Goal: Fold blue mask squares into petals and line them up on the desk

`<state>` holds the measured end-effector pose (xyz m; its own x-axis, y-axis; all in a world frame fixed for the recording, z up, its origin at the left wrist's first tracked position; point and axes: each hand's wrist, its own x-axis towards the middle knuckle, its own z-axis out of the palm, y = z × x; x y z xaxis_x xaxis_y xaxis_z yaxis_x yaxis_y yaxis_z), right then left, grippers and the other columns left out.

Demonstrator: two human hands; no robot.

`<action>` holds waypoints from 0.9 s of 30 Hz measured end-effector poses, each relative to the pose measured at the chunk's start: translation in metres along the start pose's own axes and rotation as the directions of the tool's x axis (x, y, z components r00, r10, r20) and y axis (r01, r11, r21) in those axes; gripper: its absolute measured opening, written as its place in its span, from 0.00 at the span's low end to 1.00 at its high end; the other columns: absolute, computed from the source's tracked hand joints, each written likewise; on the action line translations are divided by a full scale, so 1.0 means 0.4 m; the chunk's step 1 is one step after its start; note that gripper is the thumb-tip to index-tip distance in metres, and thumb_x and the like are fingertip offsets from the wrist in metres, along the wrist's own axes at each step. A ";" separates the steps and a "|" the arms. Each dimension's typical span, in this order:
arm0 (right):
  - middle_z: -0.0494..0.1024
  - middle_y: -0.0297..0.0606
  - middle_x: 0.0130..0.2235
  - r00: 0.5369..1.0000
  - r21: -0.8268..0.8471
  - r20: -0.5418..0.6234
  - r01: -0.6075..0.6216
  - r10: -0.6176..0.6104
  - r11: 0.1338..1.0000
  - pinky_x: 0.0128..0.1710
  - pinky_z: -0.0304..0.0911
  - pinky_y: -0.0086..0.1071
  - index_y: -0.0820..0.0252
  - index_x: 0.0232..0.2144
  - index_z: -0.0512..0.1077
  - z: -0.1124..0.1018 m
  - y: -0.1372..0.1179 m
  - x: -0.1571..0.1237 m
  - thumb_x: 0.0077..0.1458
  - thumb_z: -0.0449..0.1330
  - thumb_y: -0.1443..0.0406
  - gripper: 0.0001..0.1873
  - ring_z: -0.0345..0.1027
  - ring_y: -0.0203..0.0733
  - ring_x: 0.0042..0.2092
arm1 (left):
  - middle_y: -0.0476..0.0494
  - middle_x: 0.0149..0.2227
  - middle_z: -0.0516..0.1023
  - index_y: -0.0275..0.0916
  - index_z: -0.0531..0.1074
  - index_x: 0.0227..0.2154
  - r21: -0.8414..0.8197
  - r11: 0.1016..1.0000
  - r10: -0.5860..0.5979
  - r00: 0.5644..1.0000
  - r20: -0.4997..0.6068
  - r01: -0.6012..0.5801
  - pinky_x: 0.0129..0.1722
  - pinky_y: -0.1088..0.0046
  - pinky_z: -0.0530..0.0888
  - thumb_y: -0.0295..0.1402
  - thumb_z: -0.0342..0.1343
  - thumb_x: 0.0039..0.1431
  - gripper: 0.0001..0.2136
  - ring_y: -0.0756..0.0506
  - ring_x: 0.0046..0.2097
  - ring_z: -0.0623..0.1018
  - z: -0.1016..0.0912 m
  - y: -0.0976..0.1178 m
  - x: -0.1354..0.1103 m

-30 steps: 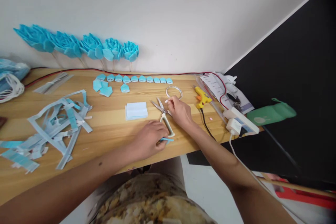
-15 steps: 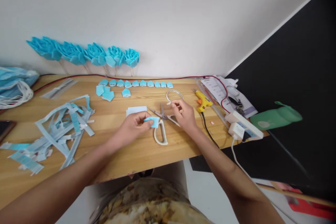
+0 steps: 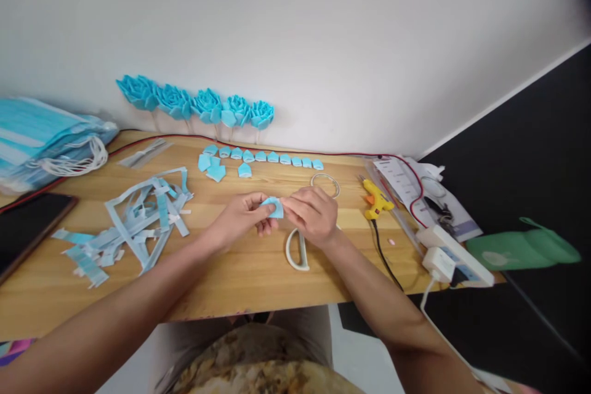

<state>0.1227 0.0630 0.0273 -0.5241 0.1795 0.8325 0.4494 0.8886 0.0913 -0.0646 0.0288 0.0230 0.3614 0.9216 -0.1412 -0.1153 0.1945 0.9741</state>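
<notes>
My left hand (image 3: 242, 215) pinches a small light-blue fabric piece (image 3: 276, 206) between thumb and fingers, above the table. At that piece's right edge my right hand (image 3: 314, 215) has its fingertips pressed together; whatever they grip is hidden. Scissors lie under my right hand, with one white handle loop (image 3: 297, 266) showing and the blades covered. Behind that hand rests a thin white ring-shaped roll (image 3: 336, 180), which looks like tape. Farther back runs a row of small folded blue pieces (image 3: 273, 157), with several more pieces (image 3: 215, 173) in front of its left end.
Blue fabric flowers (image 3: 207, 106) on sticks lean against the wall. Cut strips (image 3: 133, 221), a phone (image 3: 34, 228) and a bag of face masks (image 3: 41, 141) occupy the left. Rightward are a yellow glue gun (image 3: 378, 199), papers (image 3: 397, 180), a power strip (image 3: 480, 271) and a green pouch (image 3: 521, 252).
My right hand has moved from the tape roll to the right edge of the blue piece in my left hand. The camera view has turned left.
</notes>
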 end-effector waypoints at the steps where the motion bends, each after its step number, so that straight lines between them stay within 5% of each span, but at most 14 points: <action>1: 0.77 0.36 0.31 1.000 -0.008 -0.009 0.006 -0.006 1.000 0.34 0.66 0.31 0.58 0.40 0.72 0.004 -0.002 -0.004 0.54 0.61 0.71 0.11 0.69 0.37 0.34 | 0.47 0.24 0.77 0.35 0.67 0.28 -0.004 1.000 -0.009 1.000 -0.004 0.009 0.23 0.78 0.69 0.43 0.59 0.52 0.14 0.52 0.22 0.73 -0.001 0.000 0.001; 27: 0.77 0.34 0.30 0.997 -0.056 0.077 0.000 0.004 0.998 0.32 0.68 0.31 0.54 0.36 0.73 0.010 -0.009 -0.014 0.55 0.59 0.70 0.07 0.70 0.36 0.32 | 0.47 0.22 0.77 0.35 0.67 0.27 -0.061 0.996 -0.058 0.998 -0.022 0.057 0.22 0.78 0.69 0.39 0.59 0.53 0.12 0.53 0.21 0.73 -0.005 -0.008 0.007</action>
<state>0.1212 0.0606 0.0200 -0.5764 0.2153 0.7883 0.4893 0.8635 0.1220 -0.0651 0.0313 0.0192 0.3468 0.9160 -0.2018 -0.1510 0.2669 0.9518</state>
